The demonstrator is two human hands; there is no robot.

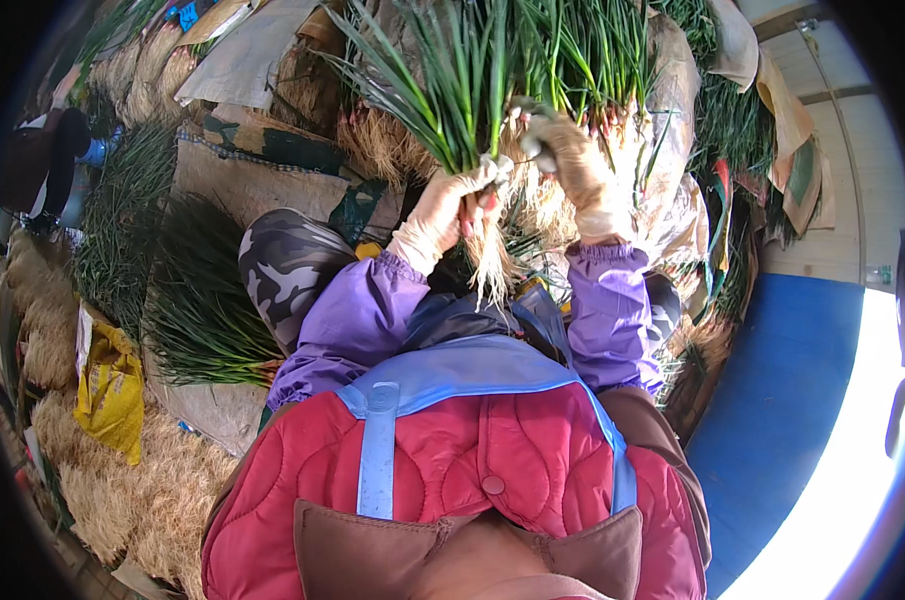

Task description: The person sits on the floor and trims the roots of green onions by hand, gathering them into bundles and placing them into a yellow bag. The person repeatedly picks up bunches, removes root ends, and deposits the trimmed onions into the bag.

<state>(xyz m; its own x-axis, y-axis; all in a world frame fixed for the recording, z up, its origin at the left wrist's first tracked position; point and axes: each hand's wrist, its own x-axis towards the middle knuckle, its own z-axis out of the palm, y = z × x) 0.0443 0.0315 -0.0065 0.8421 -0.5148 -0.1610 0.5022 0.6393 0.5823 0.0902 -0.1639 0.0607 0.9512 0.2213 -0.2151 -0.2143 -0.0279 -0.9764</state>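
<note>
My left hand [446,213], in a pale glove, grips a bunch of green onions [460,97] near the base. Its long leaves fan upward, while reddish stem ends and stringy pale roots hang below my fingers. To the right, my right hand [576,169], gloved too, is raised beside a further stack of green onions [602,56] with reddish bases. Its fingers are bent and blurred at the stems, so whether they hold any is unclear. Purple sleeves cover both forearms.
Green onions [205,300] lie by my left knee on sacking [227,180]. Massed roots [130,480] and a yellow bag [111,390] are at lower left. A blue panel [782,360] stands right, under a pale wall [835,150]. Another person [36,165] is partly visible at far left.
</note>
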